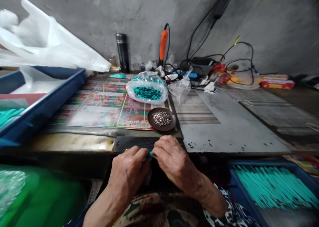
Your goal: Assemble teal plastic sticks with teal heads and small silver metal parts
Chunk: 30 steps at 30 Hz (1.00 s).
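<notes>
Working right at the near edge of the table (231, 130), at 6 o'clock, the left hand (127, 175) and the right hand (173, 165) are closed in tight together, fingers curled around a small teal piece (149, 155), with only a sliver of it peeking out between them. Just past the knuckles, a black strip (132, 144) runs along the table edge. Up at 12 o'clock, a brown dish (161, 128) heaped with tiny silver metal bits (161, 118) sits on a printed sheet (99, 110), and right behind it a clear plastic bag (159, 99) holds a pile of teal pieces (147, 93). Further out, a black flask (122, 52) and an orange-handled tool (163, 44) stand before a concrete wall (274, 27), with black cables (239, 54) tangled at 1 o'clock. Over at 9 o'clock, a blue tray (50, 104) carries teal sticks (10, 115), while another blue tray (233, 183) at 4 o'clock is loaded with long teal rods (274, 187), and a green bag (37, 197) slumps at 8 o'clock.
</notes>
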Motion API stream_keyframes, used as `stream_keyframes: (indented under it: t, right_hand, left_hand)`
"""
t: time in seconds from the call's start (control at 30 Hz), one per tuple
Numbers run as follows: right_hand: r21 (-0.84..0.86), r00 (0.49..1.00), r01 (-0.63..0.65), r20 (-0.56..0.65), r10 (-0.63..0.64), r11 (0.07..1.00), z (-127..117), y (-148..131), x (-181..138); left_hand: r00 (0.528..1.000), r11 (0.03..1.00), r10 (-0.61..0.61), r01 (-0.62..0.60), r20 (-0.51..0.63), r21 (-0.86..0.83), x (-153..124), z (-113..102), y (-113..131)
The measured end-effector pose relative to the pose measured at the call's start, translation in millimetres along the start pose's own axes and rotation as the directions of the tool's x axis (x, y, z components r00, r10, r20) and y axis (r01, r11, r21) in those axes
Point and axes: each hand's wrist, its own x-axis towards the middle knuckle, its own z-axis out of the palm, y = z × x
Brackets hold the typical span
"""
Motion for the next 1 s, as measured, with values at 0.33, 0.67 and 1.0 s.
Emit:
stream_keyframes:
  t: [0.33, 0.67, 1.0]
  right_hand:
    - [-0.061, 0.974, 0.170, -0.139, -0.177, 0.984, 13, 3, -14]
    - [0.063, 0.954, -0.059, -0.291, 0.075, 0.996, 9, 29, -9]
    - [0.033, 0.917, -0.064, -0.393, 0.071, 0.997, 21, 51, -8]
  left_hand:
    - [0.996, 0.996, 0.073, -0.070, -0.060, 0.046, 4, 0, -4]
    - [0.978, 0.991, -0.134, 0.128, 0.158, 0.049, 40, -2, -26]
    - [0.934, 0.890, -0.352, 0.315, 0.059, 0.330, 155, -13, -129]
